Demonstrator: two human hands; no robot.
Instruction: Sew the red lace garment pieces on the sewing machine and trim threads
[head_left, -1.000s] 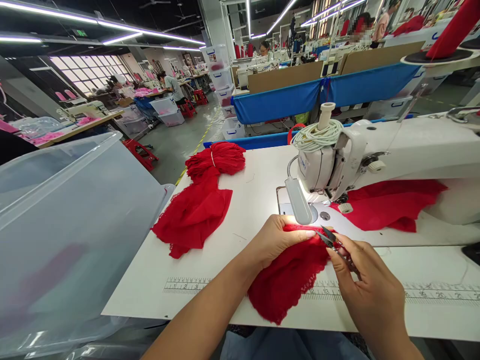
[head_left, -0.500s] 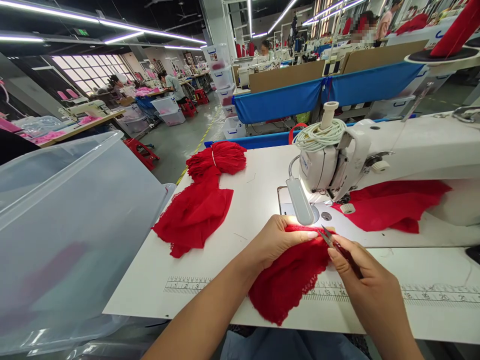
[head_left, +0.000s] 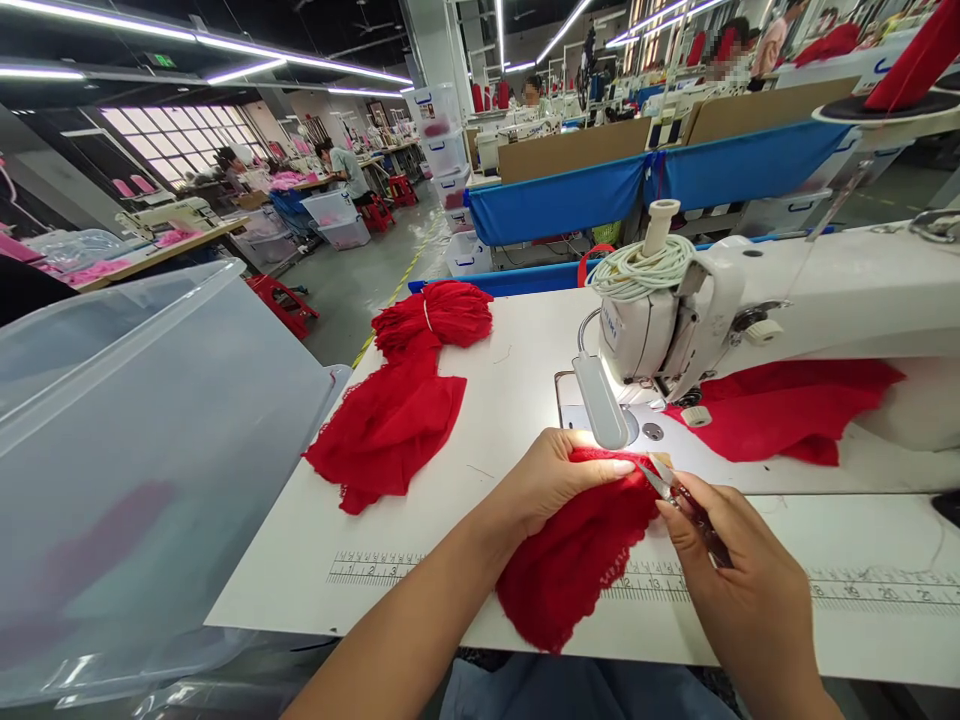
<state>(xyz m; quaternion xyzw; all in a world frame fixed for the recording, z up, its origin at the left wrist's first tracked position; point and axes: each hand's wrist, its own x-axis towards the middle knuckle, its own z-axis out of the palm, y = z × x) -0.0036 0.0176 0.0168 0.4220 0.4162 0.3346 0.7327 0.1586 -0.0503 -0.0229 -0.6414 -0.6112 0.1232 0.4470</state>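
Note:
My left hand (head_left: 559, 478) pinches the top edge of a red lace fabric piece (head_left: 574, 560) that lies on the white table (head_left: 420, 580) in front of the sewing machine (head_left: 750, 310). My right hand (head_left: 739, 570) is closed on small thread snips (head_left: 671, 485), whose blades point at the fabric edge just beside my left fingertips. The machine's lamp (head_left: 606, 405) shines right above both hands.
A bundle of red fabric pieces (head_left: 405, 400) lies at the table's left. More red fabric (head_left: 787, 405) lies under the machine arm on the right. A translucent plastic bin (head_left: 135, 460) stands at the left. Other workers sit at far tables.
The snips' blades have come together at the fabric edge; my right hand has shifted only slightly. My left hand keeps its hold.

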